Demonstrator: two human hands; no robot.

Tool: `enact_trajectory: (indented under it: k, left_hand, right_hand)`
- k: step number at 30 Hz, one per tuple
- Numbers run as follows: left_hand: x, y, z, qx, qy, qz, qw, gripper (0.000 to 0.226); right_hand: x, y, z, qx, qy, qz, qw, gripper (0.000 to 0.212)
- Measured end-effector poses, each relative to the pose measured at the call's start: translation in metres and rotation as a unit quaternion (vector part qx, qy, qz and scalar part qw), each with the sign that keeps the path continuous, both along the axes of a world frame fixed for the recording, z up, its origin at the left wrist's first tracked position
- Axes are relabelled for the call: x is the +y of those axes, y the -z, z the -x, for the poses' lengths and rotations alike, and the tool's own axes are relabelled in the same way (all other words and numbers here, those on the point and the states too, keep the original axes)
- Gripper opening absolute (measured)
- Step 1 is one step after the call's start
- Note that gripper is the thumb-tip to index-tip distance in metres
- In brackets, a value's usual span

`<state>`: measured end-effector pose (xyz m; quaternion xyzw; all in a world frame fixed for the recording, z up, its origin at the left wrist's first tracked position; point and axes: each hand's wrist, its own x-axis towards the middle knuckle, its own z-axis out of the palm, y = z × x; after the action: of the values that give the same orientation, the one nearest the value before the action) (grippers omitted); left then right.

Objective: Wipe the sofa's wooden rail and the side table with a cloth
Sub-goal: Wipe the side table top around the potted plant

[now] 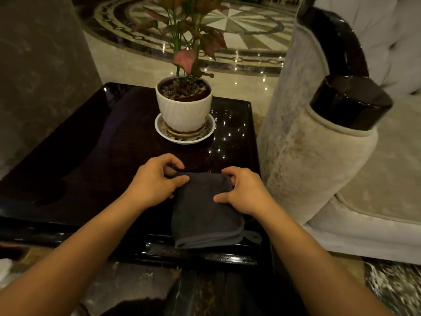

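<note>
polished marble flooring (136, 62) with a round inlaid medallion (239, 26) spreads out behind the furniture, catching small points of light. at far left we see a grey mottled wall panel (38, 71) rising beside the dark, glossy side table (79, 156), whose top reflects the ceiling lights near its right edge.

toward the back middle of the table stands a white ceramic pot (184, 108) on a white saucer (173, 136), holding a plant with pink and green leaves (189, 42).

nearer to us, our left hand (155, 183) rests on the tabletop with fingers curled, thumb and fingertips pinching the far left corner of a folded dark grey cloth (205, 215). the cloth lies flat on the front right part of the table, its near edge reaching the table's raised front rim, a small loop tag poking out at its near right corner.

our right hand (243, 190) mirrors the left, fingers bent over the far right corner of the cloth and thumb pressed on top, gripping it.

just beside the table on the right stands the sofa's pale upholstered arm (314, 169), capped by a shiny dark wooden rail (350, 103) that curves up and away along the backrest. neither hand touches the rail. further right lies the sofa's pale seat cushion (391, 160).
</note>
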<state>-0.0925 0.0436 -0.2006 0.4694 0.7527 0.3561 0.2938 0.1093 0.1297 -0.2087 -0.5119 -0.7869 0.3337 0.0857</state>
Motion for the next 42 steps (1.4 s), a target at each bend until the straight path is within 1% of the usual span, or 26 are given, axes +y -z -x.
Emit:
enact_trajectory:
  k: [2,4,5,7,9,11,12,14,15,16,19,21,24,26,27,29,30,32,33,34,36,37,39,40,41,42]
  left_hand:
    - [0.0,-0.002,0.002,-0.061,-0.004,0.081,0.995,0.036]
    - [-0.004,-0.005,0.001,-0.061,0.045,0.164,0.984,0.042]
    - [-0.005,-0.005,-0.001,-0.051,0.068,0.182,0.98,0.04]
    - [-0.007,-0.005,-0.006,-0.031,0.08,0.175,0.981,0.033]
    - [-0.007,-0.006,-0.011,-0.044,0.078,0.133,0.987,0.021]
    - [-0.006,-0.009,-0.015,-0.106,0.092,0.093,0.986,0.021]
    - [-0.007,-0.011,-0.017,-0.16,0.096,0.09,0.978,0.024]
    - [-0.01,-0.014,-0.02,-0.279,0.088,0.114,0.949,0.027]
    - [-0.012,-0.014,-0.022,-0.309,0.084,0.13,0.938,0.029]
    - [-0.015,-0.012,-0.025,-0.309,0.081,0.141,0.937,0.03]
    - [-0.029,-0.001,-0.038,-0.27,0.077,0.148,0.948,0.036]
    - [-0.038,0.005,-0.048,-0.246,0.096,0.152,0.952,0.039]
    - [-0.046,0.01,-0.064,-0.206,0.159,0.166,0.951,0.037]
    - [-0.047,0.011,-0.074,-0.136,0.228,0.177,0.948,0.027]
    - [-0.049,0.01,-0.077,-0.106,0.257,0.185,0.943,0.024]
    - [-0.053,0.012,-0.086,-0.1,0.303,0.222,0.921,0.023]
    - [-0.056,0.013,-0.09,-0.115,0.32,0.247,0.907,0.024]
    - [-0.06,0.015,-0.098,-0.172,0.344,0.3,0.873,0.029]
    - [-0.06,0.013,-0.101,-0.202,0.352,0.314,0.858,0.031]
    - [-0.058,0.011,-0.102,-0.226,0.362,0.313,0.848,0.033]
    - [-0.047,0.001,-0.098,-0.26,0.384,0.267,0.845,0.034]
    - [-0.04,-0.006,-0.093,-0.286,0.389,0.237,0.843,0.035]
    - [-0.023,-0.019,-0.079,-0.344,0.393,0.19,0.831,0.042]
    - [-0.015,-0.024,-0.071,-0.363,0.383,0.174,0.832,0.047]
    - [-0.008,-0.027,-0.063,-0.369,0.363,0.163,0.84,0.05]
    - [-0.003,-0.028,-0.057,-0.364,0.334,0.156,0.855,0.05]
  right_hand:
    - [0.004,-0.001,-0.004,-0.007,0.009,0.006,1.0,0.079]
    - [0.006,-0.002,-0.008,-0.038,0.016,-0.021,0.999,0.082]
    - [0.007,-0.002,-0.01,-0.066,0.021,-0.033,0.997,0.086]
    - [0.008,-0.003,-0.013,-0.126,0.032,-0.03,0.991,0.099]
    - [0.01,-0.005,-0.014,-0.125,0.037,0.002,0.991,0.106]
    - [0.009,-0.007,-0.013,-0.097,0.046,0.023,0.994,0.103]
    - [0.008,-0.006,-0.013,-0.087,0.049,0.027,0.995,0.097]
    - [0.004,-0.005,-0.016,-0.069,0.05,0.028,0.996,0.08]
    - [0.001,-0.005,-0.019,-0.063,0.049,0.033,0.996,0.072]
    - [-0.002,-0.004,-0.023,-0.058,0.051,0.044,0.996,0.066]
    - [-0.018,-0.002,-0.042,-0.049,0.064,0.075,0.994,0.053]
    - [-0.032,-0.002,-0.055,-0.041,0.075,0.085,0.993,0.043]
    - [-0.053,0.001,-0.076,-0.011,0.097,0.094,0.991,0.032]
    - [-0.065,0.005,-0.093,0.024,0.123,0.121,0.985,0.031]
    - [-0.072,0.006,-0.1,0.033,0.13,0.133,0.982,0.033]
    - [-0.088,0.009,-0.115,0.017,0.138,0.155,0.978,0.039]
    - [-0.096,0.009,-0.122,0.005,0.136,0.17,0.976,0.041]
    - [-0.109,0.007,-0.136,-0.011,0.121,0.217,0.969,0.043]
    - [-0.112,0.004,-0.142,0.003,0.109,0.244,0.964,0.041]
    - [-0.114,-0.001,-0.148,0.036,0.094,0.265,0.959,0.038]
    - [-0.112,-0.011,-0.157,0.147,0.077,0.275,0.947,0.038]
    - [-0.109,-0.016,-0.159,0.217,0.085,0.275,0.933,0.041]
    - [-0.096,-0.024,-0.156,0.348,0.117,0.275,0.889,0.047]
    - [-0.089,-0.026,-0.152,0.391,0.126,0.277,0.868,0.048]
    - [-0.081,-0.026,-0.145,0.414,0.131,0.277,0.857,0.049]
    - [-0.073,-0.025,-0.135,0.411,0.136,0.27,0.86,0.049]
